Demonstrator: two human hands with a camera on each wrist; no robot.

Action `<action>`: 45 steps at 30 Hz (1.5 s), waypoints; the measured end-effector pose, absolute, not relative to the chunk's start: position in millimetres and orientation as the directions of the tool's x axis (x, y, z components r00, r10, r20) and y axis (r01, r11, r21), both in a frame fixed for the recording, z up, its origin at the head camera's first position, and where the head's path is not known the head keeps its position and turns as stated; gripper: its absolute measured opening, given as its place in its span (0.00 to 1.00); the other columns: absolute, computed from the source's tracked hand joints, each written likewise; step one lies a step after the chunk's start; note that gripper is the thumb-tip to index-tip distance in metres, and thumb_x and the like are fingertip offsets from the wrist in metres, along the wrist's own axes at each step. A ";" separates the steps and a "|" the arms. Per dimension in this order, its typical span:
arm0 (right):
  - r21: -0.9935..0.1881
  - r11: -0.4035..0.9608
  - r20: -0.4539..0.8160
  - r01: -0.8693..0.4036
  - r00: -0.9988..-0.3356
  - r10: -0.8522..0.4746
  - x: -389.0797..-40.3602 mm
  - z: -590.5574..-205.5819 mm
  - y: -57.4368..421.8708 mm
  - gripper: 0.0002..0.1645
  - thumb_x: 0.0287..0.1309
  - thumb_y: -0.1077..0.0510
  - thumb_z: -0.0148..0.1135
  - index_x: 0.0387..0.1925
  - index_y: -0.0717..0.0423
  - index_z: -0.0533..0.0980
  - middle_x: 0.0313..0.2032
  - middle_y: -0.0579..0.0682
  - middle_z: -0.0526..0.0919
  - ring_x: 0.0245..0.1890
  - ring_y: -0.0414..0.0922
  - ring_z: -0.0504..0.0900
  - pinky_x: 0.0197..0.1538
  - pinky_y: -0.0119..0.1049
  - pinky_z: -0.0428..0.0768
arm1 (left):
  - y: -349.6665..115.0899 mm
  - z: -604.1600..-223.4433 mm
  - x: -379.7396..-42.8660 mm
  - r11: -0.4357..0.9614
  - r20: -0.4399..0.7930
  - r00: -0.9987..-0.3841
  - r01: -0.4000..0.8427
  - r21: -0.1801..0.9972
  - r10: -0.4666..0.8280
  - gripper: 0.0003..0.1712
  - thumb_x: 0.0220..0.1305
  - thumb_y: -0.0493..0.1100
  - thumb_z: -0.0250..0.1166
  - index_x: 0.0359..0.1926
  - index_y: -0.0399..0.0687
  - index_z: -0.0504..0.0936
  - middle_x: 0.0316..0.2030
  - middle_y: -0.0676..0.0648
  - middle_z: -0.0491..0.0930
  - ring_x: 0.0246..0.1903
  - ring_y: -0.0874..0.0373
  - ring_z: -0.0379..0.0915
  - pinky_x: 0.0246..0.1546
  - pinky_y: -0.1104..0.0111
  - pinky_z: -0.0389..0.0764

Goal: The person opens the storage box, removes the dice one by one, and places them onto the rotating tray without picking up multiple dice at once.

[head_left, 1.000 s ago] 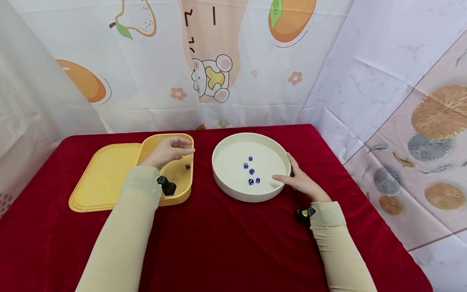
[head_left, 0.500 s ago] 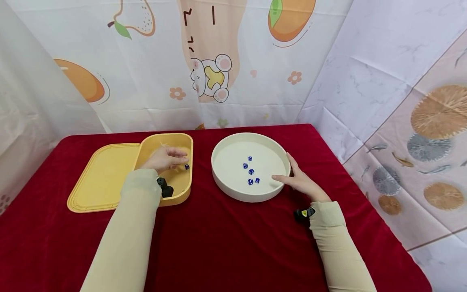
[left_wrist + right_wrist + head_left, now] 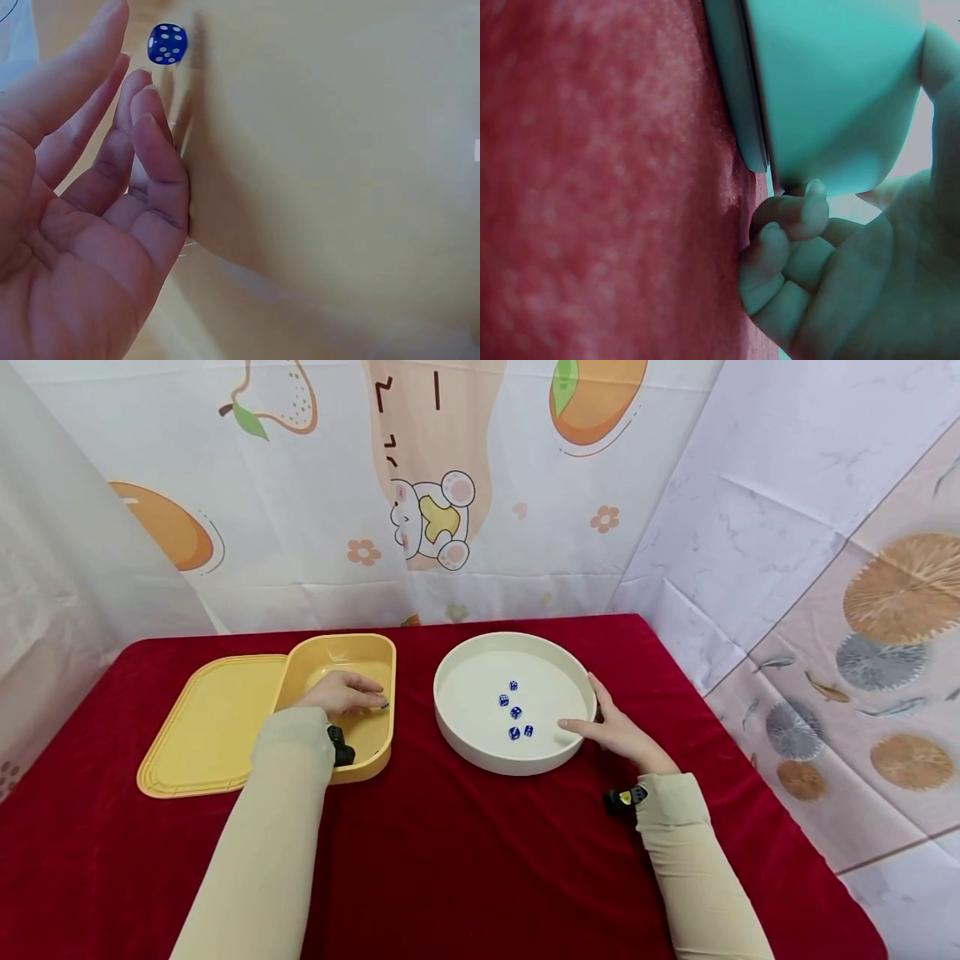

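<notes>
My left hand is down inside a yellow rectangular box, its fingertips right at a blue die with white pips. In the left wrist view the die lies just past the tips, with a gap between thumb and fingers. On the right is a round cream tray with several blue dice scattered on its floor. My right hand holds the tray's right side, thumb over the rim. The right wrist view shows curled fingers against the outer wall.
A flat yellow lid lies left of the box, partly beneath it. Red cloth covers the table. Patterned curtains hang behind it and along the sides.
My left hand has lowered into the box and closed in on the die there, which its fingertips now partly cover. My right hand and the tray have stayed in place.
</notes>
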State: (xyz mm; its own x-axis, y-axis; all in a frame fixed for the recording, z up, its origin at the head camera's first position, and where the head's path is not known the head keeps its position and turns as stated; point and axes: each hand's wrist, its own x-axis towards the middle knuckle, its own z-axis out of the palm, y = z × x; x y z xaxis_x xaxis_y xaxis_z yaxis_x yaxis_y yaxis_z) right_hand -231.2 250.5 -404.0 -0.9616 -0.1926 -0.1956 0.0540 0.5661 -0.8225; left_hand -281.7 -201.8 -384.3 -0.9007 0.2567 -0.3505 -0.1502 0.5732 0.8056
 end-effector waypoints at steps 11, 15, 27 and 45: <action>-0.838 0.542 -0.196 0.060 -0.960 -0.197 -231.6 -402.1 249.3 0.68 0.57 0.42 0.69 0.78 0.43 0.29 0.79 0.55 0.39 0.77 0.56 0.45 0.74 0.60 0.52 | -196.5 -385.2 -282.0 0.689 -0.344 -0.905 -0.083 0.720 0.250 0.28 0.60 0.50 0.71 0.58 0.40 0.81 0.52 0.44 0.84 0.46 0.57 0.75 0.46 0.70 0.74; -0.843 0.534 -0.200 0.065 -0.960 -0.198 -231.1 -401.8 248.9 0.68 0.57 0.42 0.69 0.78 0.43 0.28 0.79 0.55 0.39 0.77 0.56 0.45 0.74 0.60 0.51 | -197.9 -388.9 -285.6 0.709 -0.358 -0.902 -0.086 0.700 0.244 0.26 0.60 0.50 0.72 0.56 0.42 0.82 0.50 0.47 0.84 0.46 0.58 0.74 0.46 0.71 0.74; -0.831 0.553 -0.203 0.066 -0.960 -0.191 -232.7 -404.0 249.3 0.68 0.57 0.41 0.68 0.78 0.44 0.28 0.79 0.55 0.38 0.77 0.56 0.43 0.75 0.60 0.49 | -198.2 -392.8 -288.0 0.728 -0.375 -0.891 -0.079 0.682 0.255 0.22 0.65 0.49 0.68 0.55 0.43 0.83 0.53 0.44 0.83 0.50 0.55 0.75 0.52 0.65 0.75; -0.835 0.548 -0.195 0.058 -0.962 -0.194 -233.7 -404.1 249.8 0.68 0.57 0.41 0.68 0.78 0.46 0.29 0.79 0.54 0.38 0.78 0.56 0.42 0.75 0.60 0.48 | -197.8 -392.8 -288.9 0.739 -0.369 -0.895 -0.068 0.670 0.252 0.21 0.69 0.51 0.63 0.56 0.43 0.83 0.55 0.42 0.82 0.52 0.53 0.74 0.54 0.63 0.75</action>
